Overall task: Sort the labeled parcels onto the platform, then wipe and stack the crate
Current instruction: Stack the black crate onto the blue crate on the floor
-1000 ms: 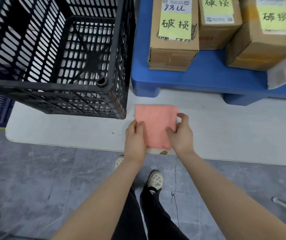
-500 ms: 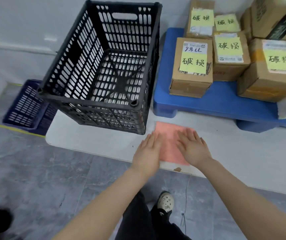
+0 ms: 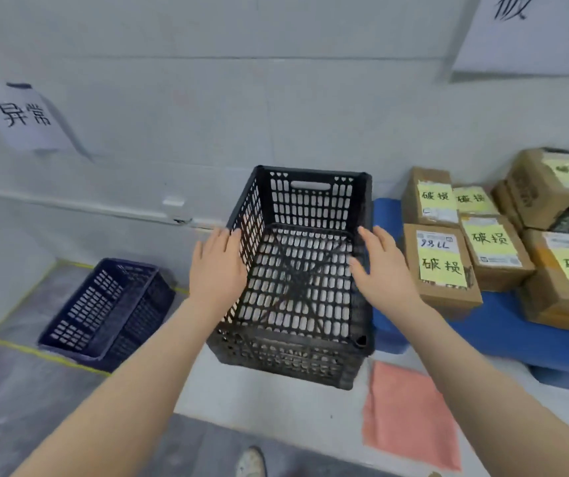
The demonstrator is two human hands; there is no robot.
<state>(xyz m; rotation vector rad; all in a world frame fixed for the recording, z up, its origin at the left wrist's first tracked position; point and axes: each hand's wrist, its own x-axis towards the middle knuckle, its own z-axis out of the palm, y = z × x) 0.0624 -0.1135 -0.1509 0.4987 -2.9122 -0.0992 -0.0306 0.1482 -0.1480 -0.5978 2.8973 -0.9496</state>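
Stacking step. The black crate [image 3: 298, 280] stood empty at centre, parcels [image 3: 443, 266] on the blue platform [image 3: 503, 335] at 3 o'clock. Left hand [image 3: 216, 270] and right hand [image 3: 384, 271], fingers spread, flanked its rim, holding nothing; contact was unclear. Next move probably required gripping both sides and lifting toward the blue crate [image 3: 107, 315] at 9 o'clock.

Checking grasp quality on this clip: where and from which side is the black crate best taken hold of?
Judging by its shape, grip the black crate by the top rims of its two long side walls, from above and outside, one hand per side. The left hand and right hand are already open beside those walls. The far end wall has a handle slot, but it is the longer reach.
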